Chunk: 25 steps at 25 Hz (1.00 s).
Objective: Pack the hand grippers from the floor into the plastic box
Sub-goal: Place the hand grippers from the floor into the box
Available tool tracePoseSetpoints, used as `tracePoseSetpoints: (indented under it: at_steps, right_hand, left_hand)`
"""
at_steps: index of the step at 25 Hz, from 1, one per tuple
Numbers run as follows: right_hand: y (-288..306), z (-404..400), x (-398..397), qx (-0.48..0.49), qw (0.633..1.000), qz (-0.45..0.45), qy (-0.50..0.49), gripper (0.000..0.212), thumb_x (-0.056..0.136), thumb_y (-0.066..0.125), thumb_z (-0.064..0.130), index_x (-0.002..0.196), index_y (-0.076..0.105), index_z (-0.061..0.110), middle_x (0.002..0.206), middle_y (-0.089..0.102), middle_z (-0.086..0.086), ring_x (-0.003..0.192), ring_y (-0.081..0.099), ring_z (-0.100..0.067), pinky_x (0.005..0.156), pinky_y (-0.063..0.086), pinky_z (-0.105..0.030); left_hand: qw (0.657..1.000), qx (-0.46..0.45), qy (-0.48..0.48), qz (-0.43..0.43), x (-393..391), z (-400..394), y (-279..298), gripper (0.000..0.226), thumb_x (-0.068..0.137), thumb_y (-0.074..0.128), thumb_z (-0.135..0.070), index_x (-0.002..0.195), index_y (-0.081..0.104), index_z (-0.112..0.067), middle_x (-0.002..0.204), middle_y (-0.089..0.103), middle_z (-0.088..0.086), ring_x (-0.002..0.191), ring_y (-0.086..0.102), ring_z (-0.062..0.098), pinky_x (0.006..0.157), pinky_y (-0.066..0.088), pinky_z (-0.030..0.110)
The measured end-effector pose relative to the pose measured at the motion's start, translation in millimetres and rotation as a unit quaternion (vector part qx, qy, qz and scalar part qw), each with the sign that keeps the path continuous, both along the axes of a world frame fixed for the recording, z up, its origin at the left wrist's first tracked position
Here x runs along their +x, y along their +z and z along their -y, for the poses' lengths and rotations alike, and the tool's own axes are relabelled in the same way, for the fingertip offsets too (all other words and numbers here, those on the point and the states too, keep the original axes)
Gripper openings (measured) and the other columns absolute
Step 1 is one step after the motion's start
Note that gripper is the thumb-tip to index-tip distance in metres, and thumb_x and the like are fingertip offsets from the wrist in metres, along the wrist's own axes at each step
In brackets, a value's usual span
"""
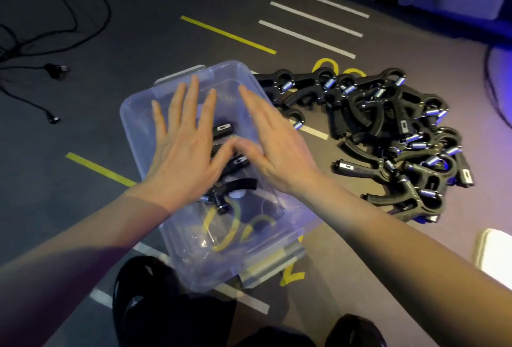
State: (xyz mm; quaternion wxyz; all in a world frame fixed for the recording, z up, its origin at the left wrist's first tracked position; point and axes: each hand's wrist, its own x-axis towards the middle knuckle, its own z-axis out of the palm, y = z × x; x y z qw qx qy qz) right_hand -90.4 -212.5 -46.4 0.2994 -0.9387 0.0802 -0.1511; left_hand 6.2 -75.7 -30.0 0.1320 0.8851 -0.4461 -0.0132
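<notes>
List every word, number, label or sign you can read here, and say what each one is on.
Nothing here reads clearly.
Yellow markings on the floor, partly hidden under the plastic box: cut off, not readable.
Small silver plates on the hand grippers in the pile: too small and blurred to read.
Pale print on some gripper handles: blurred.
</notes>
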Motion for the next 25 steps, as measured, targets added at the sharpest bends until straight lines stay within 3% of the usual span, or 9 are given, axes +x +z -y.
tracePoseSetpoints:
  at_steps: [2,4,6,8,11,14,18,22,25]
  right_hand:
    - [2.8,24.1,-27.8,-0.006,0.993,0.078,-0.084,0.078,0.092,0.022,0.058,0.145,0.025,0.0,0.15,0.03,-0.015,0.138,0.029,-0.023,0.113,0.023,-0.03]
    - [-11.4,53.2,-66.1,-0.011,0.98,0.07,-0.185,0.072,0.095,0.029,0.051,0.143,0.027,-0.002,0.147,0.032,-0.018,0.137,0.029,-0.025,0.114,0.023,-0.03]
    - [-36.7,79.3,-109.8,-0.004,0.951,-0.014,-0.309,0.067,0.094,0.034,0.045,0.144,0.028,0.0,0.148,0.03,-0.019,0.138,0.028,-0.028,0.115,0.021,-0.032]
    - [-63.6,97.5,-152.1,-0.014,0.898,-0.146,-0.415,0.065,0.095,0.037,0.044,0.145,0.027,0.004,0.151,0.025,-0.02,0.139,0.023,-0.034,0.116,0.019,-0.041]
    - [-87.6,107.3,-193.3,0.028,0.83,-0.321,-0.456,0.06,0.097,0.034,0.047,0.149,0.022,0.019,0.157,0.01,-0.014,0.144,0.004,-0.034,0.116,0.006,-0.049]
    - [-99.8,115.7,-207.9,0.006,0.829,-0.367,-0.421,0.053,0.097,0.029,0.05,0.14,0.04,0.021,0.157,0.013,-0.011,0.145,0.0,-0.031,0.116,0.003,-0.047]
    - [-104.0,128.2,-208.6,-0.076,0.828,-0.384,-0.402,0.049,0.098,0.031,0.044,0.12,0.063,0.014,0.144,0.039,-0.012,0.138,0.021,-0.031,0.113,0.015,-0.046]
    - [-102.0,120.0,-215.1,-0.117,0.85,-0.326,-0.397,0.036,0.098,0.04,0.029,0.114,0.064,0.006,0.139,0.041,-0.015,0.131,0.029,-0.034,0.106,0.022,-0.048]
    - [-94.0,115.2,-217.2,-0.122,0.871,-0.24,-0.41,0.033,0.098,0.041,0.023,0.107,0.065,0.002,0.141,0.039,-0.015,0.131,0.03,-0.033,0.103,0.025,-0.047]
  left_hand:
    - [0.998,-0.027,-0.061,-0.012,-26.0,24.4,8.4,0.08,0.085,0.021,-0.061,0.146,0.019,-0.01,0.156,0.003,0.014,0.142,0.002,0.029,0.11,-0.004,0.052]
    - [0.99,-0.028,-0.136,-0.018,-54.9,45.3,8.1,0.078,0.085,0.023,-0.06,0.145,0.023,-0.01,0.156,0.006,0.013,0.142,0.006,0.029,0.11,0.001,0.052]
    - [0.98,0.003,-0.199,-0.019,-79.0,59.9,-0.2,0.078,0.085,0.022,-0.062,0.143,0.03,-0.009,0.156,0.009,0.011,0.142,0.009,0.029,0.11,0.005,0.054]
    - [0.971,0.045,-0.232,-0.027,-94.2,68.1,-11.7,0.085,0.084,0.013,-0.069,0.141,0.035,-0.01,0.156,0.01,0.01,0.142,0.008,0.028,0.11,0.004,0.054]
    - [0.966,0.082,-0.243,-0.034,-101.1,72.4,-28.4,0.096,0.077,-0.003,-0.075,0.144,0.03,-0.015,0.157,0.0,0.005,0.143,-0.005,0.024,0.109,-0.007,0.049]
    - [0.966,0.089,-0.24,-0.04,-101.0,73.2,-29.4,0.088,0.08,0.005,-0.073,0.144,0.029,-0.017,0.157,0.0,0.004,0.142,-0.008,0.021,0.109,-0.009,0.047]
    - [0.967,0.088,-0.235,-0.045,-101.7,73.2,-26.0,0.082,0.082,0.009,-0.07,0.142,0.032,-0.02,0.156,0.008,0.004,0.142,-0.006,0.021,0.108,-0.01,0.047]
    - [0.966,0.091,-0.239,-0.042,-102.1,73.0,-26.9,0.08,0.084,0.01,-0.07,0.138,0.038,-0.018,0.155,0.015,0.006,0.142,0.0,0.023,0.109,-0.007,0.05]
    - [0.966,0.1,-0.237,-0.038,-101.9,71.9,-27.0,0.084,0.082,0.006,-0.071,0.143,0.03,-0.019,0.156,0.006,0.005,0.143,-0.005,0.021,0.109,-0.01,0.049]
